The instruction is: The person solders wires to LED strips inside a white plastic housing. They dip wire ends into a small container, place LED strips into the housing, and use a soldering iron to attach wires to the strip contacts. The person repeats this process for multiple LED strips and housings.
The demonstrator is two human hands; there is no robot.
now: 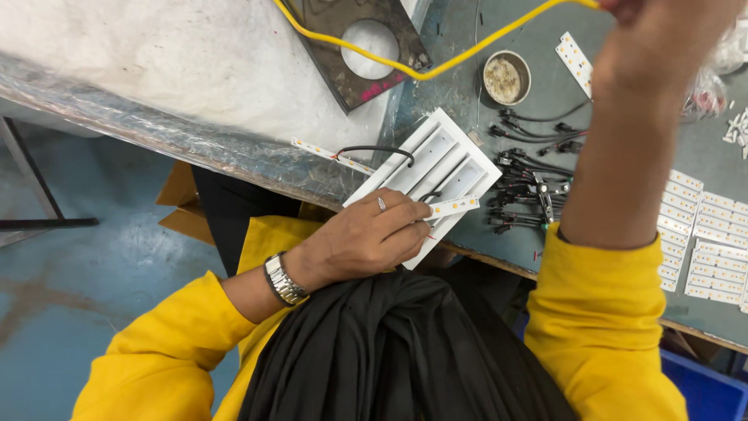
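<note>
Left hand (366,238) pinches a small light strip (453,206) on the white tray (436,168) | right hand (662,31) grips the yellow wire (436,68) above the tray | best: press strip flat in its slot.

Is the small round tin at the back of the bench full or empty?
Partly filled. The round tin stands upright and lidless on the bench, holding a pale lumpy mass; its depth cannot be told.

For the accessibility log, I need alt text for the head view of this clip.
Seen from above, a person in yellow sleeves holds a small white LED strip in the left hand against a white slotted housing, while the raised right hand grips a yellow cable. Black connector wires and more strips lie on the bench.
</note>
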